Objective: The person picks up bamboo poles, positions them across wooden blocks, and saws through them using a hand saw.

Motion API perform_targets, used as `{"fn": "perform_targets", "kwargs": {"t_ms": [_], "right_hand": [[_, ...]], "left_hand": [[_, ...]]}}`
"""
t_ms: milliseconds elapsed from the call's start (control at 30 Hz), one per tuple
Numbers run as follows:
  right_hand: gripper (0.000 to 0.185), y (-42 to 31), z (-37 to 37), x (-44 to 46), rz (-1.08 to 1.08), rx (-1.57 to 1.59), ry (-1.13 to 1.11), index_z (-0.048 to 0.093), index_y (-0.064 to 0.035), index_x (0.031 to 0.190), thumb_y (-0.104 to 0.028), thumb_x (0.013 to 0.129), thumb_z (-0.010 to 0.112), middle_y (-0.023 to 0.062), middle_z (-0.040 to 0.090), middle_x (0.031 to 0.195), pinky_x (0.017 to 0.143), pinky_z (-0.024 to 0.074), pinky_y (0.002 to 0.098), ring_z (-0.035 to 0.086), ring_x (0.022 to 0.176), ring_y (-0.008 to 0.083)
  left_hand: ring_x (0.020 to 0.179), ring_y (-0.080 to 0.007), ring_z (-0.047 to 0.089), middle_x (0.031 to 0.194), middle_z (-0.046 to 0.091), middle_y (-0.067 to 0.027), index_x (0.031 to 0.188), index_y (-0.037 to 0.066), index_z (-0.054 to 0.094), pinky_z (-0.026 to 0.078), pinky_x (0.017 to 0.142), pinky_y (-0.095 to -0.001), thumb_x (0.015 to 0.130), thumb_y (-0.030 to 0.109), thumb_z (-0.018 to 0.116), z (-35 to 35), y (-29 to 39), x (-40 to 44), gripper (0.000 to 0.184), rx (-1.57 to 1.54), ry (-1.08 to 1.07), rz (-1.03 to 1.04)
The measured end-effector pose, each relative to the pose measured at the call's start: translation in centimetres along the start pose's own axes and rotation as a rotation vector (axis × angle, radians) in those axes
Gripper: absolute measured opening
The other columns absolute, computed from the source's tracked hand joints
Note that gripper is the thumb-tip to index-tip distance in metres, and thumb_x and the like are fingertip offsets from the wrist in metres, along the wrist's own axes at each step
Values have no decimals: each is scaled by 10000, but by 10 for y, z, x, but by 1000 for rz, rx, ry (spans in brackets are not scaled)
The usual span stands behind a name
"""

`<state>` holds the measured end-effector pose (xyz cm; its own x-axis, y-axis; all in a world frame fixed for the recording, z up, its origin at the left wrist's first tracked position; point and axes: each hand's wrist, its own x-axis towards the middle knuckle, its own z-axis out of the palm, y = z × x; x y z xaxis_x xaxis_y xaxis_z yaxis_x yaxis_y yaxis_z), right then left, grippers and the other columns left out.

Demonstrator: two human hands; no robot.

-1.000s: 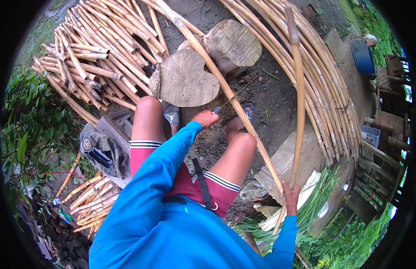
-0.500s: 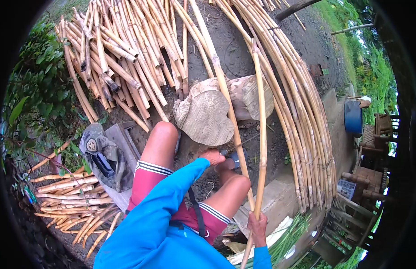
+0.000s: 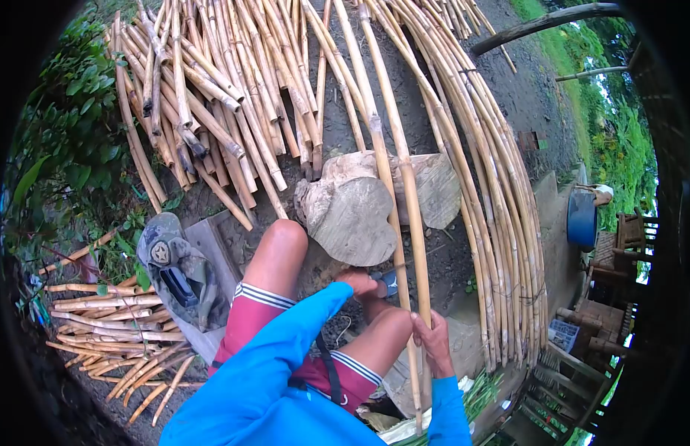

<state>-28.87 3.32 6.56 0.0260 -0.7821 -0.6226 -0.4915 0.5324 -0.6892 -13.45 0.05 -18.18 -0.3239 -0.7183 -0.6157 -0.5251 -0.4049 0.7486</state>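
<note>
My right hand (image 3: pixel 432 343) is closed around a long bamboo pole (image 3: pixel 412 201), its thumb toward the second pole. That second bamboo pole (image 3: pixel 386 171) runs close beside it on the left, past my bent knee. Both poles pass over a cut log block (image 3: pixel 352 223) with a pale flat face. My left hand (image 3: pixel 356 281) is closed low between my knees, near my foot. It grips the handle of a long knife; the blade shows thinly in the earlier view and is hard to make out now.
A large pile of cut bamboo (image 3: pixel 211 97) lies ahead left, and shorter pieces (image 3: pixel 129 320) lie at lower left. Long bundled poles (image 3: pixel 493 193) curve along the right. A camouflage cap (image 3: pixel 177 260) rests on a board at my left. A blue drum (image 3: pixel 582 218) stands far right.
My right hand has moved up and forward along with the pole it grips. That pole's near part has shifted left, closer to the other one. My left hand has shifted slightly in view.
</note>
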Motion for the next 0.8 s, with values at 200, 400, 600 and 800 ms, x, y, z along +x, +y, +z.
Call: {"fn": "perform_targets", "kwargs": {"t_ms": [200,400,600,800], "right_hand": [[256,-76,31,117,-215,-101,24,590,-66,816,-286,900,692,-42,493,594,431,332,221,444,493,34],[368,-115,68,238,-450,-321,159,682,9,924,-343,822,714,109,644,716,608,485,358,604,661,163],[389,-136,96,265,-530,-359,265,686,7,993,-347,833,673,257,680,895,733,527,452,674,861,401],[354,-109,110,273,-550,-366,433,643,0,967,-316,807,636,240,654,987,867,507,481,632,953,405]], "left_hand": [[1055,-399,622,1126,624,-297,1107,-46,642,490,906,-463,707,401,571,-2,7,-5,605,-15,28,-51],[962,-417,647,1036,641,-327,1011,-99,654,502,835,-470,709,392,558,-5,10,-12,585,-43,7,-20],[961,-432,646,1053,637,-335,1009,-103,657,500,835,-464,707,426,577,4,-3,5,614,12,-83,-39],[1050,-452,611,1139,626,-304,1113,-62,630,484,897,-480,866,544,522,46,-84,40,663,-3,-87,201]]}}
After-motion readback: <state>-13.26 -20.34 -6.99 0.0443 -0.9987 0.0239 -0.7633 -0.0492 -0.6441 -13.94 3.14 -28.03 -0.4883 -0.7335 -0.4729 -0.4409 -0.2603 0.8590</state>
